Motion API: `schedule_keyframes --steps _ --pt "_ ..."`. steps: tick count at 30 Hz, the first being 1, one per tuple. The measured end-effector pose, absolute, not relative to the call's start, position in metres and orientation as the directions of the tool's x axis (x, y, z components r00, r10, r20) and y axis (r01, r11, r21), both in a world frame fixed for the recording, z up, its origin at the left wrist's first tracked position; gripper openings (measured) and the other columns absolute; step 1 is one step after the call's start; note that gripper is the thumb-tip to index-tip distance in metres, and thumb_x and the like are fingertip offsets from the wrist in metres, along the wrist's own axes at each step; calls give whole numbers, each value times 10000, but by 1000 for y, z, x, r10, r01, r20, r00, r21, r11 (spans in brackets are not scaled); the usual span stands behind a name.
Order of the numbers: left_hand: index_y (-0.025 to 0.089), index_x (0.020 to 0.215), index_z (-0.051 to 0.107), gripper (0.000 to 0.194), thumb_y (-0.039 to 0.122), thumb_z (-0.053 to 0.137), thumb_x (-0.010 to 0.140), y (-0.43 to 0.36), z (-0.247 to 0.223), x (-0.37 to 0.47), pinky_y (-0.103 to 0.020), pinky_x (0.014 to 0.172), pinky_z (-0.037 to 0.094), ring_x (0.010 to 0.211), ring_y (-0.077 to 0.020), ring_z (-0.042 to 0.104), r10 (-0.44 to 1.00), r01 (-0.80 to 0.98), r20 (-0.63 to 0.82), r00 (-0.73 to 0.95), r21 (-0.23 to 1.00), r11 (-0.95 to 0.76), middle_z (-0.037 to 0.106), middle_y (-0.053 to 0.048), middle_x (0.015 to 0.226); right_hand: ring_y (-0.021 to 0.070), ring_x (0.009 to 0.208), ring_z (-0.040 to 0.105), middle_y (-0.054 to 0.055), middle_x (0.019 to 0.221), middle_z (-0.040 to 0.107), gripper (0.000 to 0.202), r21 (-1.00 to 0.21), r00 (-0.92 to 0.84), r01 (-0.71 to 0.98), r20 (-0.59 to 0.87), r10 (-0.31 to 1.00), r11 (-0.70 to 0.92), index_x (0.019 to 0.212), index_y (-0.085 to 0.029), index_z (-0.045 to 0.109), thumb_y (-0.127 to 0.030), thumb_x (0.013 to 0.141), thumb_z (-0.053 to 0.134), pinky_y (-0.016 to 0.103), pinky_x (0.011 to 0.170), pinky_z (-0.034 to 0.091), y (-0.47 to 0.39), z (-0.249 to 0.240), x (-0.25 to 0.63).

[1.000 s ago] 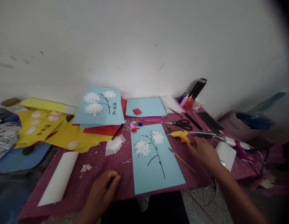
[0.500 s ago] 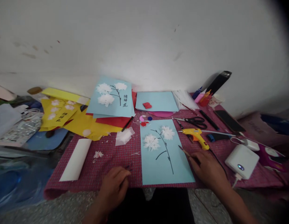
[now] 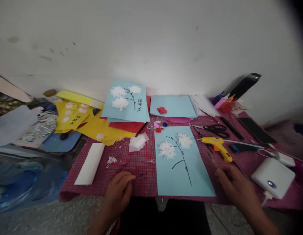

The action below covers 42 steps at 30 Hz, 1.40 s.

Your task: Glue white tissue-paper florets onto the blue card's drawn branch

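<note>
My right hand point(image 3: 230, 182) is closed on a thin brush point(image 3: 211, 158), just right of the blue sheet. My left hand point(image 3: 120, 189) is at the table's front edge with its fingers curled; a small dark-tipped thing point(image 3: 141, 175) shows by its fingertips, too blurred to name. Between the hands lies the light blue sheet point(image 3: 176, 182), bearing a drawn dark branch point(image 3: 183, 153) and two white paper flowers point(image 3: 167, 150). A yellow glue gun point(image 3: 217, 145) rests beyond my right hand. Left of the sheet are white tissue pieces point(image 3: 138, 142) and a small pinkish-white scrap point(image 3: 111, 159).
Finished-looking blue card point(image 3: 127, 111) and yellow cards point(image 3: 70, 120) lie at the back left. Black scissors point(image 3: 217, 130), a phone point(image 3: 256, 130), glue bottles point(image 3: 227, 103) and a white power bank point(image 3: 274, 178) are on the right. A white paper roll point(image 3: 90, 164) lies left.
The view has turned slightly left, so the things appear further right. My right hand has drawn the brush away from the blue sheet's right edge. My left hand stays near the table's front edge.
</note>
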<state>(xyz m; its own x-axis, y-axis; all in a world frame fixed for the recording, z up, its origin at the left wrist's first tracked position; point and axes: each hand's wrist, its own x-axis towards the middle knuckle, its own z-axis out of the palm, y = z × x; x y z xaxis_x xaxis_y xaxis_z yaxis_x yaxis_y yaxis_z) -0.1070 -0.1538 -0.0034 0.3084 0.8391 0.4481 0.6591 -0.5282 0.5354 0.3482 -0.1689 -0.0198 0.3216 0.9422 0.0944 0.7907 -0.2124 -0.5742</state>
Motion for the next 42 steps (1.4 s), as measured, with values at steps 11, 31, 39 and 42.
schedule_keyframes --steps 11,31,39,42 --pt "183 1114 679 201 165 548 962 -89 14 -121 -418 915 545 1008 -260 644 901 840 279 333 346 -417 686 -107 1062 325 792 710 146 896 757 346 -559 375 795 147 915 -236 912 -255 680 -571 838 560 448 668 536 -166 -36 338" --pt "190 805 675 160 340 693 857 -93 17 -106 -287 691 486 700 -156 611 994 247 -21 -108 968 48 655 6 758 319 1043 728 87 1176 769 463 -940 447 323 47 893 -112 1210 -299 750 -464 777 760 391 845 620 -191 21 293" --pt "162 826 669 306 276 887 643 -133 22 -57 -224 631 509 617 -99 625 927 -413 -376 13 842 347 677 27 722 174 757 674 20 872 712 204 -923 159 310 287 945 228 1126 -287 736 -258 954 632 278 689 559 -197 36 188" --pt "149 856 726 269 281 873 673 -141 20 -48 -220 656 505 631 -93 614 927 -389 -372 49 848 361 697 10 731 163 730 661 17 872 707 262 -930 44 192 329 943 315 1176 -299 719 -203 999 552 279 657 554 -192 41 162"
